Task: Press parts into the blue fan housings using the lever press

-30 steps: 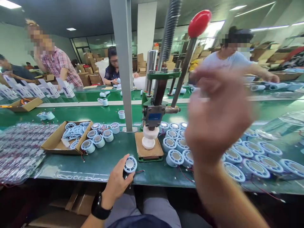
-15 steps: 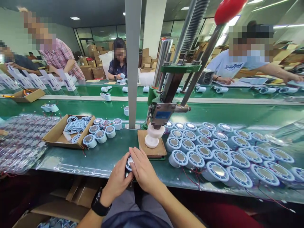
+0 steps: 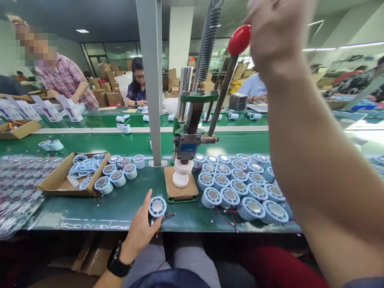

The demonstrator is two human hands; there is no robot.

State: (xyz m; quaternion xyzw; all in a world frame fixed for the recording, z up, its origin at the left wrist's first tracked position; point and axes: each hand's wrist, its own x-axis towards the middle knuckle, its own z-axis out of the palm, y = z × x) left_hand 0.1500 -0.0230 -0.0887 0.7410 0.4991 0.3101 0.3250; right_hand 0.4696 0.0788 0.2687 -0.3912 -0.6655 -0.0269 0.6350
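My left hand (image 3: 142, 224) holds a light-blue round housing (image 3: 157, 207) at the front of the green bench. Its thumb and fingers are around the sides, a silver disc shows on top, and thin wires trail to the right. My right hand (image 3: 279, 34) is raised high at the upper right, blurred, right beside the red knob (image 3: 239, 40) of the press lever. Its fingers are partly cut off, and I cannot tell whether they touch the knob. Behind the held housing stands the hand press (image 3: 188, 146), with a white pad (image 3: 181, 180) on its base below a white pressing head (image 3: 183, 166).
Many similar housings (image 3: 229, 196) stand in rows right of the press, partly behind my forearm. To the left, a cardboard box (image 3: 63, 188) holds light-blue rings, with several housings (image 3: 118, 178) beside it. A grey post (image 3: 153, 80) rises behind. Co-workers sit across the conveyor (image 3: 120, 140).
My right hand has left the housing and swung up to the lever knob. My left hand stays on the housing, now in plain sight. The view has shifted right.
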